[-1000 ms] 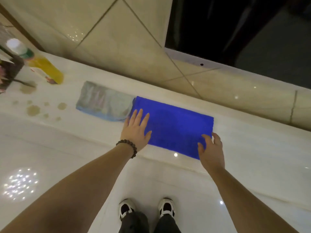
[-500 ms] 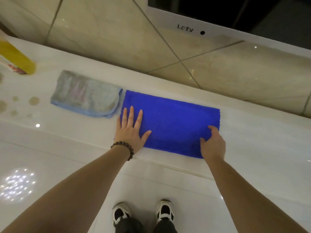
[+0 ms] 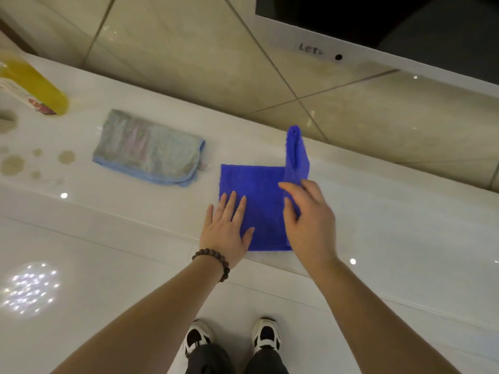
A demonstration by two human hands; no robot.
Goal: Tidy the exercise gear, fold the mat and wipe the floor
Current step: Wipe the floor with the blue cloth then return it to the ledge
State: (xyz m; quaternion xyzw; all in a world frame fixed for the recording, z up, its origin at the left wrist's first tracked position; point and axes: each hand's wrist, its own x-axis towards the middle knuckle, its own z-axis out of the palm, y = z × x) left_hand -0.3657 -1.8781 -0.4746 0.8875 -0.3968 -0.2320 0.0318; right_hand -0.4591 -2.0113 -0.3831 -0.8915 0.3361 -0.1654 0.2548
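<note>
shoes (image 3: pixel 233 338) on the floor below both arms; left hand (image 3: pixel 226 230), beaded bracelet (image 3: pixel 213 261) at its wrist, lies flat with fingers spread on the near left part of the blue cloth (image 3: pixel 253 201) on the counter (image 3: pixel 391 217); right hand (image 3: pixel 307 220) pinches the cloth's right end, lifted upright beyond it; beyond and left of the left hand lies a folded pale cloth (image 3: pixel 148 149); further left, a yellow bottle (image 3: pixel 35 87).

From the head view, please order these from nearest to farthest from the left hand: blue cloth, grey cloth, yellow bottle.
1. Blue cloth: under the left hand.
2. Grey cloth: on the ledge, to the left.
3. Yellow bottle: far left edge.
</note>
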